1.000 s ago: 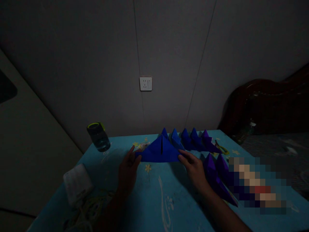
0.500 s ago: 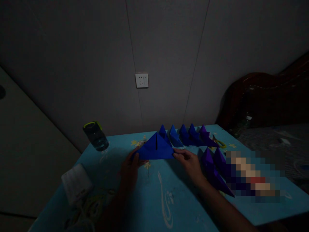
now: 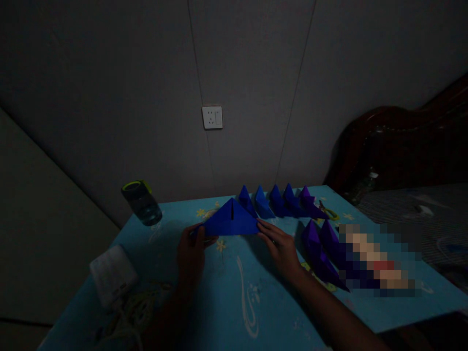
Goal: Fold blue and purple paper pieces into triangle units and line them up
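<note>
A folded sheet of blue paper, triangular with a flat lower band and a dark slit down its middle, is held up over the table. My left hand pinches its left corner, thumb in front. At the right corner, my right hand has its fingers closed on the paper's edge. Behind it stand several folded paper boats, among them a lighter blue paper boat and a purple paper boat. Beside my right forearm lies a larger purple paper boat, with another purple paper boat next to it.
A dark bottle with a green rim stands at the back left. A white power block with cables is at the front left. Yellow-handled scissors lie at the back right of the blue table cover. A blurred-out patch covers the right side.
Both hands and the blue paper appear slightly further left and up, but the whole view has shifted similarly. Both corners remain gripped.
</note>
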`<control>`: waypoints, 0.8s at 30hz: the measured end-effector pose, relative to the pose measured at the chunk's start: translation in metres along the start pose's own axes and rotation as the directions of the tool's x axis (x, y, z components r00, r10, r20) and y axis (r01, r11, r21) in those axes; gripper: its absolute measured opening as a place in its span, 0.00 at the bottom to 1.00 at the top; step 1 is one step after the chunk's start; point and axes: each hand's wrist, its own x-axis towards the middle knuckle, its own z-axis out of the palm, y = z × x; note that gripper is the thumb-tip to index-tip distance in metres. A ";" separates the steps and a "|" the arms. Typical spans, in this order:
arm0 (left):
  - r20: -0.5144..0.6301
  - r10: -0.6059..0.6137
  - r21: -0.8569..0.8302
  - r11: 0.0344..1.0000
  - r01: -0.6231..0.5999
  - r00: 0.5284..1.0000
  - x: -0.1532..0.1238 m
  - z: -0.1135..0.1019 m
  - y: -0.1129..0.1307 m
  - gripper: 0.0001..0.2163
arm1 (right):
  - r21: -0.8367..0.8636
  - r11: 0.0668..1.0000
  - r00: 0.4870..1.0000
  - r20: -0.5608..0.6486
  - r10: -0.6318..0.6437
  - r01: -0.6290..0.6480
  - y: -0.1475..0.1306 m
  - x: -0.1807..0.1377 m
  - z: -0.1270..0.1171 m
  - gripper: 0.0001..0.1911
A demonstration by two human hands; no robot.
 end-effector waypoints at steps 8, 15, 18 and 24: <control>0.193 0.315 0.547 0.752 -0.368 0.929 0.002 -0.017 0.002 0.18 | -0.005 0.995 0.993 -0.059 0.099 -0.100 -0.001 0.006 -0.006 0.10; 0.421 0.411 0.588 0.555 -0.588 0.809 0.008 -0.018 -0.004 0.16 | 0.007 0.993 0.986 -0.113 0.120 -0.120 0.002 0.008 -0.009 0.10; 0.474 0.453 0.528 0.541 -0.655 0.755 0.007 -0.017 -0.007 0.18 | 0.069 0.984 0.976 -0.135 0.170 -0.162 0.002 0.009 -0.010 0.10; 0.304 0.462 0.561 0.620 -0.549 0.833 0.000 -0.014 -0.001 0.18 | 0.192 0.958 0.964 -0.118 0.240 -0.215 -0.004 0.010 -0.008 0.10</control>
